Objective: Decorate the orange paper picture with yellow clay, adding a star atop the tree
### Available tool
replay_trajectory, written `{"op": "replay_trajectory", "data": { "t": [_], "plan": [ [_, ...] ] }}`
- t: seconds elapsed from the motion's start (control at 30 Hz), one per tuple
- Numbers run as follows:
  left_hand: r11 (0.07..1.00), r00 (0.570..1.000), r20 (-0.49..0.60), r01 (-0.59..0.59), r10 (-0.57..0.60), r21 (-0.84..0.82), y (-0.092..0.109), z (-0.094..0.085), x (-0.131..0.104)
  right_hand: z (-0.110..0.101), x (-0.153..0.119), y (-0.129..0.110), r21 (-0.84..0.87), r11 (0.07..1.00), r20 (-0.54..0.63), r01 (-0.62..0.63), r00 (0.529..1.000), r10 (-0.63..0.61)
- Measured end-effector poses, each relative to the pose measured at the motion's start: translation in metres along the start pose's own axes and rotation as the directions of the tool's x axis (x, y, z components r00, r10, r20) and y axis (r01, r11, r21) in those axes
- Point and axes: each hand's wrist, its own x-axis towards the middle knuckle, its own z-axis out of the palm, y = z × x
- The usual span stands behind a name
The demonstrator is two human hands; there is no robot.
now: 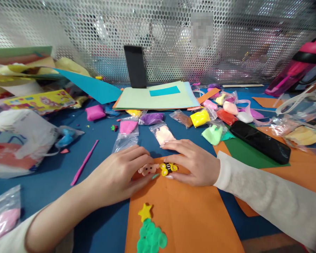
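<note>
Pinching a pink clay figure (148, 169) with left hand (121, 175) fingertips, a yellow clay bee (168, 168) with right hand (193, 165), both at the orange paper (184, 214) top edge. Probably soft, light, easily dented; best held lightly by the sides.

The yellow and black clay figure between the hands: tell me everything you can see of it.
The yellow and black clay figure is small, soft-looking modelling clay: yellow rounded lobes around a dark striped middle, much like a bee. It lies flat on the top edge of the orange paper sheet. The right hand curls round it, fingertips touching. Just left of it lies a pink clay figure under the left hand. Finer detail is too small to tell.
</note>
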Motion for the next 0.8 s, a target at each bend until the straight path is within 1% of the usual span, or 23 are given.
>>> {"op": "replay_trajectory", "data": {
  "t": [0.2,0.37,0.47,0.6,0.7,0.8],
  "plan": [
    [0.999,0.999,0.014,0.032,-0.032,-0.013,0.0005,-0.0002,-0.0003,-0.0004,0.0,-0.0004,0.002,1.0,0.005,-0.011,1.0,0.011],
    [0.999,0.999,0.011,0.052,-0.052,-0.011,0.0003,0.0004,-0.0016,-0.0002,-0.001,-0.0007,-0.003,1.0,-0.016,0.006,1.0,-0.006],
    [0.999,0.999,0.004,0.036,-0.036,0.015,-0.0001,0.0005,-0.0025,-0.0002,-0.0019,-0.0009,-0.004,1.0,-0.017,0.028,0.999,-0.028],
    [1.0,1.0,0.012,-0.001,0.0,0.024,0.001,-0.0005,-0.0011,-0.0002,-0.0018,-0.0003,-0.036,0.998,0.013,0.056,0.998,-0.055],
    [1.0,1.0,0.012,0.008,-0.008,0.027,0.0029,-0.0015,0.001,-0.0003,-0.001,0.0004,-0.048,0.997,0.018,0.065,0.998,-0.064],
    [1.0,1.0,0.004,0.011,-0.011,0.026,0.0044,-0.0017,0.002,-0.0005,-0.0004,0.0004,-0.048,0.998,0.019,0.049,0.999,-0.048]
  ]
}}
